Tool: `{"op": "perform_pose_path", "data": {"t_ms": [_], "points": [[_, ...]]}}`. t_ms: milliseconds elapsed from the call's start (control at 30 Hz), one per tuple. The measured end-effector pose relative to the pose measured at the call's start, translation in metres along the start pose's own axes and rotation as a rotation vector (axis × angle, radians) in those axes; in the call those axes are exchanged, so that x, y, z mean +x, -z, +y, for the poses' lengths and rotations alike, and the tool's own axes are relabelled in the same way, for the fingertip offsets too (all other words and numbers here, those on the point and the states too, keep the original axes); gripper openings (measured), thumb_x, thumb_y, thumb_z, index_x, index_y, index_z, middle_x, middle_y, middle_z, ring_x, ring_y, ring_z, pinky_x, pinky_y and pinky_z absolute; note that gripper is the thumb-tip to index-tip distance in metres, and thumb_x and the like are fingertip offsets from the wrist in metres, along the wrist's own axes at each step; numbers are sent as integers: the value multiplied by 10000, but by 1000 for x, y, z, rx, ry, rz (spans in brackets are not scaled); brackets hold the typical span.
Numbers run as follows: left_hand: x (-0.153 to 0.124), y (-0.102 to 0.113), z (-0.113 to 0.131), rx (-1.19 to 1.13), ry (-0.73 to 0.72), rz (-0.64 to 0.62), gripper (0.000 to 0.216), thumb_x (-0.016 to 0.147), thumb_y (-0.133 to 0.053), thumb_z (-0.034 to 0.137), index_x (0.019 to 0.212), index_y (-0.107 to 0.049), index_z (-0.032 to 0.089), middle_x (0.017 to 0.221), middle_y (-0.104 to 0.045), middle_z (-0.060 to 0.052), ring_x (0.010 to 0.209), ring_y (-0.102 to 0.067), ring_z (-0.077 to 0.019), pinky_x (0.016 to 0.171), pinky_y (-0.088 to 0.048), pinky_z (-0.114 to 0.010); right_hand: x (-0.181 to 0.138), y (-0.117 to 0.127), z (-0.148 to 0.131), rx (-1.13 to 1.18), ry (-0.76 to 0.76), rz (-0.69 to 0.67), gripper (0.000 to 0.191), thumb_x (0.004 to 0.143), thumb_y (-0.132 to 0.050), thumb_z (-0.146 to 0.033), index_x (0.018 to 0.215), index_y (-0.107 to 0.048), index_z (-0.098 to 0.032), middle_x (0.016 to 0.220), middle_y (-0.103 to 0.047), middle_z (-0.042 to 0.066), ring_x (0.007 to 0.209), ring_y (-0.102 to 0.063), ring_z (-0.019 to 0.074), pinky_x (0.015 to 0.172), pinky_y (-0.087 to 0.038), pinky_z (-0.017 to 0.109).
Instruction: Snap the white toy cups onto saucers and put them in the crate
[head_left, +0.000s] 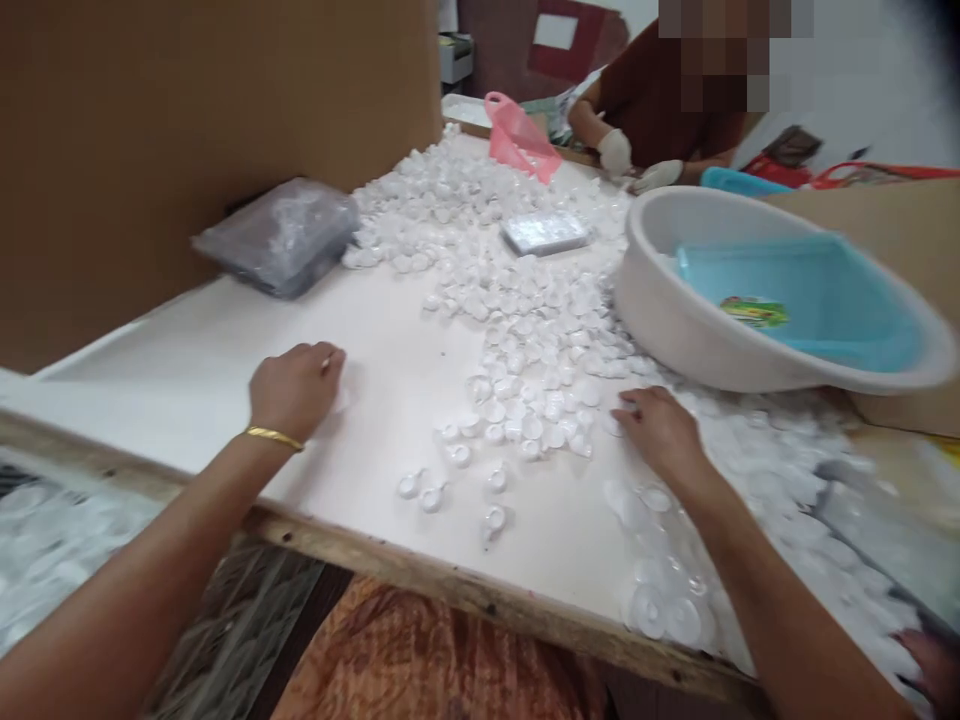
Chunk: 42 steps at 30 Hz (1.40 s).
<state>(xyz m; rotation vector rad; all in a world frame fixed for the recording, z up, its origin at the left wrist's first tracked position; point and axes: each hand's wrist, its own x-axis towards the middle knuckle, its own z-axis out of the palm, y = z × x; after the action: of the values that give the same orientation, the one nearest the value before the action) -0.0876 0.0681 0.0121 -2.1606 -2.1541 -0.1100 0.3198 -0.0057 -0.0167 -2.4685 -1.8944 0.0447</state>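
My left hand [296, 388], with a gold bangle at the wrist, rests on the white table [195, 370] with fingers curled under; whatever is inside them is hidden. My right hand [660, 430] lies at the near edge of a wide spread of small white plastic caps [525, 350], its fingers bent down onto the caps. A few loose caps [457, 480] lie between my two hands. More clear caps [660, 590] sit by my right forearm.
A large white basin [675, 320] holding a light blue tub [825, 300] stands at the right. A grey plastic bag [281, 235] lies at the back left by a cardboard wall [187, 110]. Across the table a person's gloved hands [634, 165] work near a pink bag [517, 135].
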Motion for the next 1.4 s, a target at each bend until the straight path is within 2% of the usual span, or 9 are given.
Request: {"op": "perform_pose_path", "data": {"t_ms": [100, 267, 367, 500, 600, 700, 933, 1167, 1400], "points": [[-19, 8, 8, -197, -79, 59, 340, 876, -331, 335, 930, -631, 182, 891, -639, -66, 788, -565, -176, 670, -372, -263, -9, -5, 14, -93, 19, -13, 239, 815, -469, -259, 948, -640, -158, 993, -645, 130, 878, -592, 255, 694, -406, 329], [-72, 16, 30, -534, -443, -468, 290, 790, -511, 410, 996, -608, 230, 859, -593, -22, 715, -525, -136, 617, -389, -238, -23, 9, 18, -197, -13, -32, 323, 834, -364, -245, 1019, -622, -182, 838, -664, 157, 767, -616, 304, 547, -363, 351], [-89, 9, 33, -451, -560, -471, 253, 775, -538, 327, 1004, -591, 232, 912, -543, -32, 756, -508, -146, 640, -379, -252, -30, 29, 8, -108, -126, 88, 353, 841, -339, -258, 1079, -596, -212, 870, -668, 153, 818, -617, 335, 572, -388, 385], [-78, -5, 26, -382, -463, -370, 273, 796, -477, 241, 1050, -570, 208, 950, -513, -52, 773, -503, -154, 666, -383, -273, -42, 54, -30, 465, -139, 175, 322, 824, -460, -329, 1116, -568, -246, 877, -677, 92, 784, -648, 257, 579, -463, 337], [-65, -8, 18, -438, -415, -378, 347, 787, -489, 250, 1129, -543, 237, 944, -518, -43, 752, -505, -146, 675, -394, -280, -55, 61, -79, 878, -1, -18, 292, 800, -538, -360, 1045, -609, -217, 760, -668, 50, 640, -654, 185, 442, -446, 233], [-61, -5, 13, -511, -305, -367, 335, 785, -502, 299, 1109, -564, 241, 904, -542, -33, 713, -509, -135, 673, -401, -286, -65, 56, -131, 1034, 218, -222, 233, 838, -501, -333, 974, -625, -190, 751, -659, 37, 592, -633, 136, 426, -454, 206], [-74, -1, 13, -736, -97, -321, 290, 823, -432, 349, 977, -623, 194, 788, -595, -23, 686, -522, -134, 658, -398, -278, -68, 18, -211, 1071, 631, -177, 138, 845, -503, -224, 866, -633, -184, 821, -662, 26, 749, -609, 130, 690, -488, 267], [-76, -1, 20, -1253, 175, -377, 171, 744, -551, 319, 764, -574, 151, 530, -497, 44, 481, -445, -72, 480, -339, -204, -67, 0, -227, 1104, 485, -181, 292, 768, -518, -125, 1050, -540, -197, 1087, -565, 72, 688, -603, 98, 704, -516, 279], [-71, -6, 21, -1257, 215, -389, 145, 729, -556, 283, 752, -577, 142, 529, -526, 34, 442, -448, -64, 456, -342, -205, -52, 8, -229, 1129, 208, -572, 130, 794, -527, -166, 922, -545, -160, 601, -589, -17, 498, -611, 102, 485, -525, 208]]}}
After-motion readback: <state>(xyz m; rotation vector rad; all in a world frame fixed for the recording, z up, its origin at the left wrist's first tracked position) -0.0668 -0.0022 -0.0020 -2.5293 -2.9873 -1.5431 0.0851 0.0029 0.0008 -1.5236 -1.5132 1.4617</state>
